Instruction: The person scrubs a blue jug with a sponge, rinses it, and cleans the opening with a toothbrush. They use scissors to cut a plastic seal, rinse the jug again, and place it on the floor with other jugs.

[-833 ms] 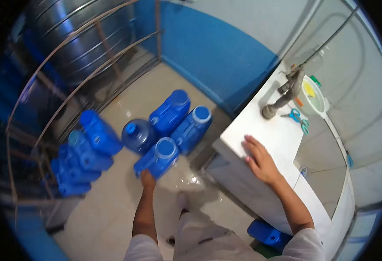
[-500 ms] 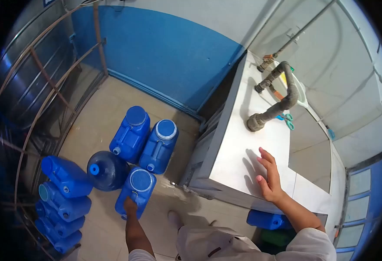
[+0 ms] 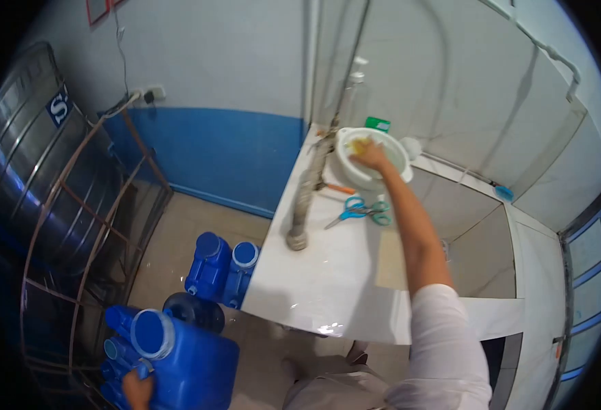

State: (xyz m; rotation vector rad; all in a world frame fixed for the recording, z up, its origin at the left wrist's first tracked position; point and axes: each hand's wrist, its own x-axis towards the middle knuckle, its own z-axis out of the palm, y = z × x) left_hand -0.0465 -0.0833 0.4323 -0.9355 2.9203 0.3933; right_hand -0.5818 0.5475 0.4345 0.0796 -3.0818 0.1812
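Observation:
My left hand point(image 3: 138, 388) is closed at the handle of a large blue water jug point(image 3: 198, 365), held up close to me at the lower left. The jug has a round blue cap with a pale rim. My right hand point(image 3: 369, 156) reaches into a white basin point(image 3: 404, 164) on the counter. Its slightly blurred fingers are closed on a yellow sponge point(image 3: 357, 146), partly covered by the hand. In front of the basin lie scissors with blue handles point(image 3: 354, 207) and a green-handled pair point(image 3: 380, 210).
A grey pipe point(image 3: 302, 205) rises from the white counter point(image 3: 294, 287). Blue jugs point(image 3: 208, 266) and a round dark-blue bottle point(image 3: 198, 311) stand on the floor. A steel tank point(image 3: 47, 171) sits behind a metal frame at left. A clear pump bottle point(image 3: 356, 96) stands behind the basin.
My left hand has lifted the jug from the floor, up and to the left. My right hand has gone from above the counter into the basin, onto the sponge. The view has turned towards the counter.

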